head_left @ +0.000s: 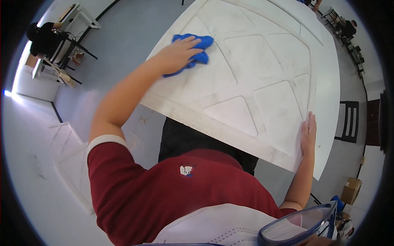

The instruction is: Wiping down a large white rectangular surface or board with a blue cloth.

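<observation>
A large white panel (pixel 242 51) with shallow recessed shapes, several of them triangular or four-sided, lies flat before me. Grey smudges show on its surface. Towards its far left side, my left hand (pixel 175 55) presses a crumpled blue cloth (pixel 202 56) against the panel, fingers bent over the fabric. My right hand (pixel 309 133) rests along the panel's right edge near the close corner, fingers stretched out and holding nothing.
Under the panel is a white table (pixel 328 94). A black chair (pixel 349 121) stands to the right, with a cardboard box (pixel 351 190) below it. One person (pixel 43 37) sits at a desk on the far left; another (pixel 348 29) is at the far right. A pale framed panel (pixel 74 172) is at the left.
</observation>
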`<state>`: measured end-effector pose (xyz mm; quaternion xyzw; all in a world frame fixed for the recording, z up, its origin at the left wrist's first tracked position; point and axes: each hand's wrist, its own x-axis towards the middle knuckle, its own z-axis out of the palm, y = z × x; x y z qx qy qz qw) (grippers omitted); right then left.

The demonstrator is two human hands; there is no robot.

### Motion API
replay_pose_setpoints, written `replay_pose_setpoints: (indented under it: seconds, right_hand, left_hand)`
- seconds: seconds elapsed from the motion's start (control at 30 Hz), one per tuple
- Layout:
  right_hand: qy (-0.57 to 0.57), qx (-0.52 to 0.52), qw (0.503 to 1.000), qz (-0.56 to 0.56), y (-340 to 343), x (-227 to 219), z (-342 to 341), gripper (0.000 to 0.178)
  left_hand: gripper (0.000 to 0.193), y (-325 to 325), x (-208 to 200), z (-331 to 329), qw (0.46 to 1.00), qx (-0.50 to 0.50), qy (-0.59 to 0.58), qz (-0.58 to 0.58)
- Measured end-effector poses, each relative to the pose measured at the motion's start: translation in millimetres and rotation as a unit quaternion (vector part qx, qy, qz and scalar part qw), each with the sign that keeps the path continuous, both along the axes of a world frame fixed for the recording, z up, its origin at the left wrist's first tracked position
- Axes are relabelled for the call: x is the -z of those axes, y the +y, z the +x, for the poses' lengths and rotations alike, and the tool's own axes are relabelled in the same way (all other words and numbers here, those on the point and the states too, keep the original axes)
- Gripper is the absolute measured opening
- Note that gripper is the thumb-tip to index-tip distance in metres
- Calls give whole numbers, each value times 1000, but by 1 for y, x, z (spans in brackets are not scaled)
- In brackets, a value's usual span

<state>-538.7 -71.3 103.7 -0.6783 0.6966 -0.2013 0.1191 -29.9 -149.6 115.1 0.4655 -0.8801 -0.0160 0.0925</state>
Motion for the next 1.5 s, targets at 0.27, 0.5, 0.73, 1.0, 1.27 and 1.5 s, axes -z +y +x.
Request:
replay_pose_setpoints:
  seconds: [0.27, 0.5, 0.73, 1.0, 1.27, 1.5]
  right_hand:
    - [4, -3, 1000, 5, 5, 1, -2, 46]
    - [-91, 7, 996, 24, 13, 2, -10, 56]
    - [-70, 80, 994, 25, 13, 1, -4, 63]
    - [-42, 74, 996, 15, 15, 4, -8, 63]
    - [-11, 49, 999, 7, 17, 4, -11, 62]
    - [-37, 58, 998, 7, 18, 5, -17, 62]
  left_hand:
    - [59, 21, -6, 47, 985, -161, 24, 49]
    - [67, -10, 13, 59, 985, -164, 29, 49]
    - [62, -89, 24, 47, 984, -169, 52, 20]
    - [52, -159, 28, 25, 983, -182, 24, -6]
    - [46, -174, 20, 18, 985, -163, -40, 37]
    - [49, -182, 25, 10, 973, -227, 0, 36]
